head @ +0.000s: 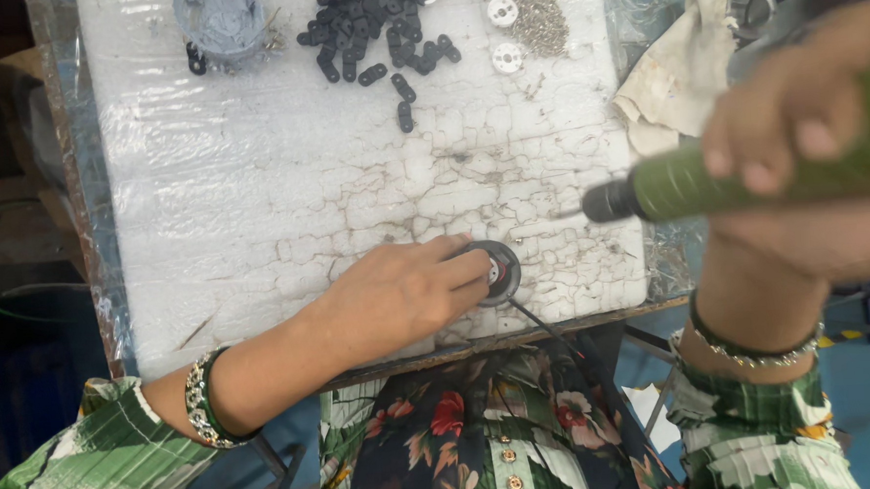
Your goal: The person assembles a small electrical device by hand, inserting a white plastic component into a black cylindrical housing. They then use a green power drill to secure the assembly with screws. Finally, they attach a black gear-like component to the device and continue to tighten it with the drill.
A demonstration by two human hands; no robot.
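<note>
Left grip: left hand (398, 297) lies palm down on the worktop (256, 184), fingers pressed together, fingertips (470, 269) pinching the rim of a small round black part (500, 271).
Right grip: right hand (801, 111) is closed around a green powered screwdriver (745, 177), raised above the worktop, up and to the right of the left grip.
Round part: black ring with a pale centre, flat on the worktop near its front edge, touching the left fingertips; a thin black wire (546, 333) runs from it down over the edge.
Screwdriver: body roughly level, dark nose (609, 200) pointing left, its tip above and to the right of the round part, apart from it.
Worktop: white cracked foam sheet under clear plastic film.
Far from left grip: heap of small black link pieces (377, 32), well apart from the hand, at the far edge.
Beside the heap, right: white round discs (504, 36) and a pile of small metal screws (541, 20).
Far left: grey round container (220, 24).
Behind right grip: crumpled cream cloth (682, 67).
Wrists: beaded bangle (205, 401) on the left, thin bracelet (752, 348) on the right.
</note>
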